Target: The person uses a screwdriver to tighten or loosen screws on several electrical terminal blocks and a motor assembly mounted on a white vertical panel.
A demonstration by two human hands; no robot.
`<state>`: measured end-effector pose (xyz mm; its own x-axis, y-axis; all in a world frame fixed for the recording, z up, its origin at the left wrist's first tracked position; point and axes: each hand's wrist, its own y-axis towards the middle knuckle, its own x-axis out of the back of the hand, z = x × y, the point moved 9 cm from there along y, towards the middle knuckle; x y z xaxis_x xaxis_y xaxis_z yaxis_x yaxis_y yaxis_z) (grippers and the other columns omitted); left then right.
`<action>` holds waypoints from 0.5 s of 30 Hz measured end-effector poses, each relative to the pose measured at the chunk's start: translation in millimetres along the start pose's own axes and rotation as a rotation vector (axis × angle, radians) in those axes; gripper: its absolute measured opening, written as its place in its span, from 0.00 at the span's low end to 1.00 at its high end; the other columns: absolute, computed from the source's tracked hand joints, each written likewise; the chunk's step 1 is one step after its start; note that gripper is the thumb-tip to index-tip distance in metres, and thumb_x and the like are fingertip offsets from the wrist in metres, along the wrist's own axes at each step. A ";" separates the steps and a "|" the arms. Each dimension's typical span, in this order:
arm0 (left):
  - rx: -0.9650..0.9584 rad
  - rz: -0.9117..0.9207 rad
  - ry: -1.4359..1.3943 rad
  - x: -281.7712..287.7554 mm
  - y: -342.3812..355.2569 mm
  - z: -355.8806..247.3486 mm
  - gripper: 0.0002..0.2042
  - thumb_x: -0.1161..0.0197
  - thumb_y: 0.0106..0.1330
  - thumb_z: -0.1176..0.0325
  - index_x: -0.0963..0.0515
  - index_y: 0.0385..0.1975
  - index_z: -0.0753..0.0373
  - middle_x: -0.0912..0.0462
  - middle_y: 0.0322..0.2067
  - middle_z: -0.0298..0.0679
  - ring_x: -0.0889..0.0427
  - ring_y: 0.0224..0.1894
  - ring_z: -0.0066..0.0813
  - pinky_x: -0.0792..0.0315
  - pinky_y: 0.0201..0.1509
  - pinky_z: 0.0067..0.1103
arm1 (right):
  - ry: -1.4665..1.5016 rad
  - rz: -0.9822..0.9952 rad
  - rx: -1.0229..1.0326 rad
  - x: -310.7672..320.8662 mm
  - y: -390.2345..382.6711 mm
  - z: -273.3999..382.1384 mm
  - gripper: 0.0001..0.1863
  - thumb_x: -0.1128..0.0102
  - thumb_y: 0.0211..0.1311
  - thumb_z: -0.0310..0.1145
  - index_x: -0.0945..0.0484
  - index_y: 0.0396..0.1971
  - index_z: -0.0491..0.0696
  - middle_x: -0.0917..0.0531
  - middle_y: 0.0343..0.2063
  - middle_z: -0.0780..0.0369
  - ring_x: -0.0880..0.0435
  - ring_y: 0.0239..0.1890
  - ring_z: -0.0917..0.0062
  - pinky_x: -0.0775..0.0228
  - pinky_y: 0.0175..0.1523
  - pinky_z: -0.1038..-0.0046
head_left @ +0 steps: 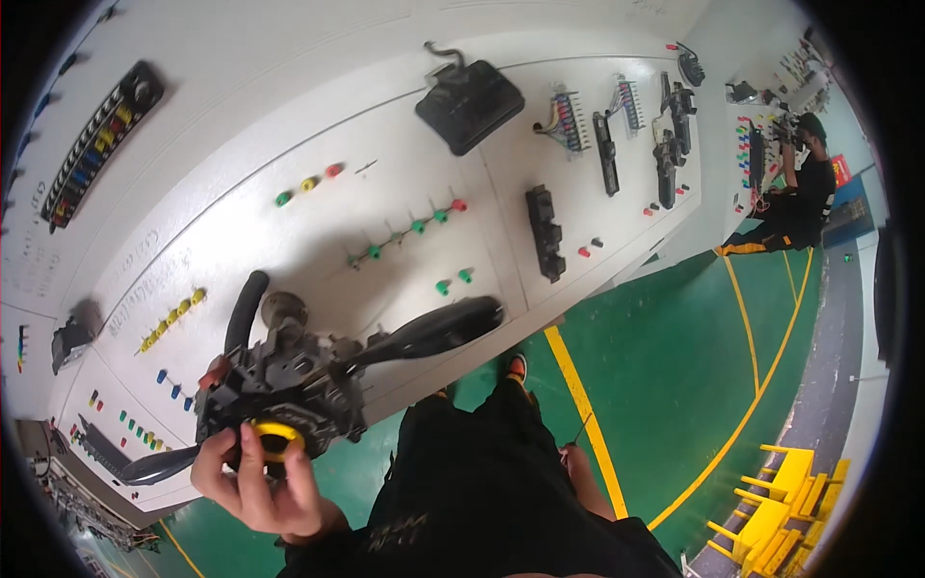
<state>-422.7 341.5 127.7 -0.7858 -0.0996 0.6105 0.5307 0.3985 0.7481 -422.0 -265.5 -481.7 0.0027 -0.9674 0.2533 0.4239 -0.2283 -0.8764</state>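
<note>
At the lower left, my left hand [260, 486] has its fingers and thumb closed on the yellow ring [276, 430] of a dark steering column switch assembly [299, 371]. A thick black stalk [438, 334] reaches right from the assembly, another black stalk [159, 466] points left, and a curved black grip [247, 310] stands up behind. The assembly overlaps the near edge of the white worktop; whether it rests there is hidden. Hanging low beside my leg, my right hand [576, 472] is closed around a thin dark rod [584, 430], its kind too small to tell.
The white worktop [405, 279] carries green connectors [417, 227], yellow ones [173, 320], a black box with a pipe [472, 104] and a black strip [545, 233]. Yellow stools [780, 501] stand on the green floor [665, 385] at right. Another person [809, 193] works at the far right.
</note>
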 end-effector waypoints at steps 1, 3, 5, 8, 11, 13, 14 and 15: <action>0.019 0.003 -0.002 -0.9 -0.4 -1.7 0.19 0.36 0.57 0.74 0.19 0.50 0.73 0.26 0.50 0.50 0.26 0.49 0.42 0.31 0.53 0.32 | 0.037 0.049 -0.006 -7.6 10.6 17.4 0.06 0.42 0.56 0.25 0.26 0.31 0.53 0.25 0.23 0.63 0.25 0.23 0.74 0.33 0.27 0.68; 0.037 -0.039 -0.019 -0.1 0.2 -5.1 0.19 0.35 0.60 0.69 0.19 0.49 0.74 0.26 0.49 0.50 0.26 0.50 0.43 0.31 0.54 0.33 | 0.072 0.110 -0.005 -15.9 31.5 60.4 0.07 0.43 0.56 0.25 0.27 0.32 0.53 0.25 0.23 0.64 0.26 0.21 0.75 0.35 0.23 0.68; -0.003 -0.085 0.041 3.1 -4.5 -2.6 0.20 0.35 0.63 0.65 0.19 0.49 0.74 0.25 0.48 0.50 0.26 0.50 0.43 0.32 0.52 0.33 | 0.286 -0.029 -0.111 -13.3 50.9 98.4 0.05 0.45 0.58 0.24 0.29 0.30 0.52 0.26 0.23 0.64 0.31 0.15 0.74 0.38 0.20 0.71; -0.043 -0.102 0.087 5.4 -7.7 -2.6 0.19 0.35 0.63 0.66 0.19 0.49 0.74 0.24 0.47 0.51 0.25 0.50 0.44 0.31 0.55 0.35 | 0.544 -0.127 -0.007 1.7 50.1 207.0 0.03 0.49 0.61 0.27 0.30 0.27 0.50 0.29 0.21 0.63 0.32 0.17 0.74 0.37 0.22 0.73; -0.010 -0.095 0.104 -5.1 -11.8 -1.2 0.16 0.38 0.68 0.70 0.20 0.50 0.74 0.23 0.52 0.50 0.24 0.53 0.45 0.31 0.58 0.34 | 1.111 0.113 0.383 49.6 125.4 303.9 0.12 0.48 0.70 0.40 0.32 0.26 0.53 0.28 0.21 0.65 0.30 0.23 0.75 0.34 0.30 0.71; 0.017 -0.093 0.226 5.1 -14.4 -10.5 0.15 0.39 0.67 0.74 0.19 0.52 0.71 0.24 0.54 0.49 0.24 0.54 0.44 0.31 0.58 0.34 | 1.151 0.044 0.403 38.0 87.7 402.6 0.16 0.47 0.72 0.44 0.33 0.25 0.53 0.29 0.21 0.66 0.30 0.23 0.75 0.35 0.31 0.72; 0.024 -0.101 0.247 0.2 -15.5 -15.3 0.15 0.39 0.67 0.74 0.19 0.52 0.71 0.24 0.54 0.49 0.24 0.54 0.44 0.31 0.58 0.34 | 1.185 0.025 0.431 42.7 78.1 438.5 0.18 0.47 0.72 0.46 0.33 0.24 0.53 0.28 0.21 0.66 0.31 0.23 0.76 0.34 0.31 0.72; 0.053 -0.111 0.362 15.1 -10.7 -30.8 0.15 0.39 0.67 0.75 0.19 0.53 0.68 0.24 0.55 0.48 0.24 0.55 0.43 0.32 0.58 0.34 | 1.253 0.080 0.527 59.6 76.4 479.8 0.18 0.47 0.73 0.46 0.33 0.25 0.52 0.28 0.21 0.66 0.31 0.23 0.76 0.35 0.31 0.72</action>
<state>-430.5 307.6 136.9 -0.6697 -0.4566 0.5857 0.4239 0.4126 0.8063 45.1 -288.0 -337.1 -0.6540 -0.4899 -0.5764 0.7548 -0.3713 -0.5408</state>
